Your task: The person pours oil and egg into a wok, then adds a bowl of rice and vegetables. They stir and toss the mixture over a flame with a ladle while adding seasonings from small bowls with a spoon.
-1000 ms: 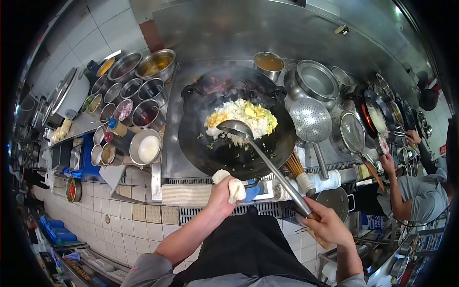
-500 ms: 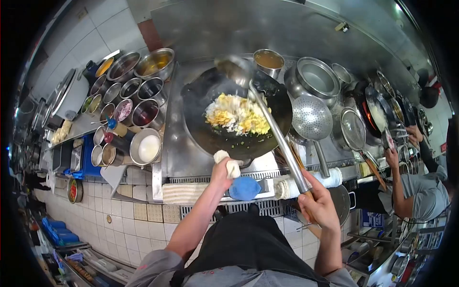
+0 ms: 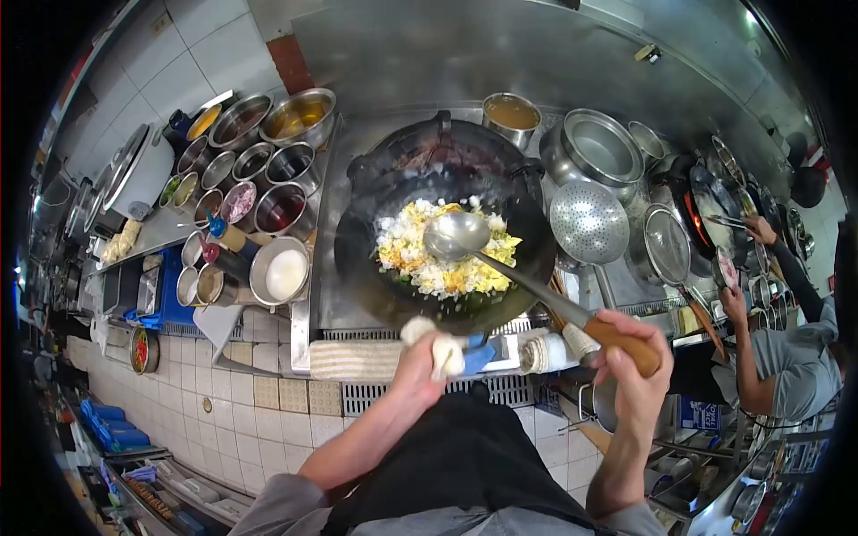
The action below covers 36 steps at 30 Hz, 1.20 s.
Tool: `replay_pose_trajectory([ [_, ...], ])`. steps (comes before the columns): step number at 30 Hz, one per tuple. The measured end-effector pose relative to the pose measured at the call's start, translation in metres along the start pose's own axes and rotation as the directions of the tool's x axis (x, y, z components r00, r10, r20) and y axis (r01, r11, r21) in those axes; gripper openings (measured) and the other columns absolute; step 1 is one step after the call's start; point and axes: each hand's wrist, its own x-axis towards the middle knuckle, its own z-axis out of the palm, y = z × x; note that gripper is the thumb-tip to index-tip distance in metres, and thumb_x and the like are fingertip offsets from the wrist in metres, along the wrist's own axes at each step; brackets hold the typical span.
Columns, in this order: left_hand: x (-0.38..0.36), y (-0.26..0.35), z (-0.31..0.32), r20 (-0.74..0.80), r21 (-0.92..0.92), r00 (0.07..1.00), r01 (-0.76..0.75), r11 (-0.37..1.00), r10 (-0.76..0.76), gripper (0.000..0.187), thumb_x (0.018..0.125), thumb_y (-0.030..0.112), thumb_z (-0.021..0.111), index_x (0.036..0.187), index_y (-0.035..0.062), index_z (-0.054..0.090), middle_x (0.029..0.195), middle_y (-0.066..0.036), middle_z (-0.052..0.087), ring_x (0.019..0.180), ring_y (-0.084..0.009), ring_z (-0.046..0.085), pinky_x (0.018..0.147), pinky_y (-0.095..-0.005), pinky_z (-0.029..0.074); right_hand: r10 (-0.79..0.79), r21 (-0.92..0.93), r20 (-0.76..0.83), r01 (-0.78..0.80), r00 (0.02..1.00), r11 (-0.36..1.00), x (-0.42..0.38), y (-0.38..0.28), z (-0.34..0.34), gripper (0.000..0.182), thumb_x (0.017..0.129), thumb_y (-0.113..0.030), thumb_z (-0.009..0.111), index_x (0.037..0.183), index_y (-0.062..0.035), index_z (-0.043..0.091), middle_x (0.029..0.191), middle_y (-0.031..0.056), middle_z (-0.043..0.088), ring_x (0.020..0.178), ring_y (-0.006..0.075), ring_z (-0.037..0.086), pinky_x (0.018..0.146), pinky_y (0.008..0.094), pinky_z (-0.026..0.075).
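My right hand (image 3: 636, 359) is closed round the wooden handle of a long steel ladle (image 3: 541, 290), whose bowl rests on the rice and egg mixture (image 3: 407, 255). This food, white grains with yellow egg pieces, lies in a large black wok (image 3: 359, 259). At the wok's near rim, my left hand (image 3: 422, 368) is closed on a folded white cloth (image 3: 447, 357). The wok's grip under that cloth is hidden. A blue cloth (image 3: 480, 355) lies just beside the left hand.
Several steel bowls and pots, including one with white powder (image 3: 286, 274), stand to the left. A perforated strainer (image 3: 588, 221) and stacked pots (image 3: 601, 147) are on the right. Behind the wok is a pot of brown liquid (image 3: 511, 114). Another person (image 3: 786, 357) works at the far right.
The ladle bowl has come down from the wok's far side onto the food, and my right hand has moved right. The wok and my left hand have shifted nearer to me.
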Motion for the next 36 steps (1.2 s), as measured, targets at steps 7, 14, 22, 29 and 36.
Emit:
replay_pose_trajectory([
  [7,0.049,-0.027,-0.034,0.059,0.144,0.991,-0.128,0.981,0.121,0.018,0.092,0.022,0.051,0.092,0.0053,0.056,0.085,-0.01,0.063,0.069,-0.0248,0.063,0.063,-0.0412,0.054,-0.413,0.114,-0.044,0.415,0.91,0.903,0.163,0.0,0.104,0.022,0.089,-0.013,0.066,0.073,-0.0039,0.055,0.064,0.0063,0.061,0.062,0.0153,0.063,0.06,0.0273,0.049],
  [14,0.024,0.018,-0.016,0.142,0.117,0.989,0.022,0.993,-0.039,0.02,0.095,0.018,0.05,0.102,0.0006,0.055,0.088,-0.012,0.064,0.075,-0.0218,0.065,0.064,-0.0345,0.055,-0.69,0.346,-0.059,0.663,0.722,0.664,0.144,-0.062,0.111,0.027,0.096,-0.026,0.055,0.076,-0.0075,0.053,0.054,-0.0001,0.042,0.046,0.0105,0.039,0.049,0.028,0.041],
  [22,-0.015,-0.012,-0.049,-0.029,0.154,0.999,0.033,0.988,-0.029,0.025,0.088,0.005,0.054,0.113,0.0026,0.053,0.103,-0.012,0.063,0.087,-0.0225,0.066,0.072,-0.0361,0.056,-0.566,0.277,-0.074,0.562,0.821,0.779,0.184,-0.058,0.134,0.03,0.096,-0.023,0.055,0.071,-0.0095,0.046,0.048,-0.0006,0.036,0.04,0.0109,0.037,0.042,0.0285,0.034],
  [29,0.056,0.007,-0.027,0.157,0.16,0.986,-0.078,0.984,0.052,0.015,0.088,0.01,0.056,0.102,0.0028,0.058,0.084,-0.01,0.065,0.073,-0.0219,0.066,0.059,-0.0359,0.054,-0.537,-0.02,-0.051,0.537,0.842,0.844,0.172,0.061,0.151,0.029,0.089,-0.008,0.066,0.068,-0.0095,0.046,0.058,-0.006,0.046,0.055,0.0032,0.046,0.05,0.0215,0.037],
  [36,0.002,0.02,-0.039,-0.01,0.152,0.985,0.17,0.974,-0.17,0.023,0.087,0.009,0.055,0.11,0.0041,0.056,0.087,-0.009,0.065,0.076,-0.0213,0.065,0.061,-0.0359,0.054,-0.586,0.303,-0.086,0.581,0.806,0.755,0.152,-0.046,0.137,0.031,0.094,-0.02,0.059,0.07,-0.0094,0.043,0.049,-0.0001,0.036,0.041,0.0098,0.038,0.042,0.0267,0.035],
])
